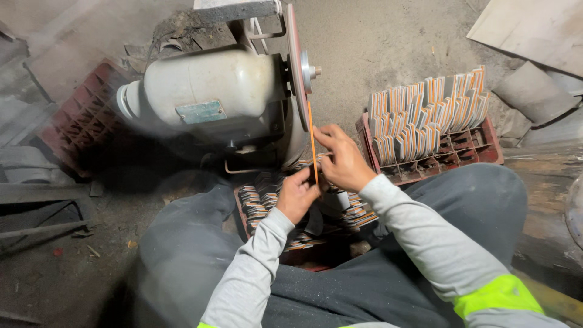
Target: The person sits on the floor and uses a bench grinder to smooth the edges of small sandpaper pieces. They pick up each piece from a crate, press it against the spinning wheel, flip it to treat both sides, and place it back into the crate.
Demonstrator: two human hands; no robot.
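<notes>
Orange-edged strip point(312, 143) pressed edge-on against the grinder's disc point(295, 64).

Your left hand point(297, 194) pinches its lower end and your right hand point(341, 159) steadies the middle; keep both grips firm and fingers below the disc. Finished pieces stand in the red crate point(486, 143); more lie in the tray point(258, 203) between your knees. Contact point and strip's face are hard to make out.

Both arms in long light-grey knit sleeves, dusty, cuffs ending at the wrists. Bright fluorescent yellow-green band on the right upper sleeve; a sliver of the same colour shows at the base of the left sleeve. Left hand point(296, 195) and right hand point(341, 159) bare, no gloves, rings or watch visible. Legs in dark grey trousers, cloth powdered with pale dust and fine specks.
</notes>
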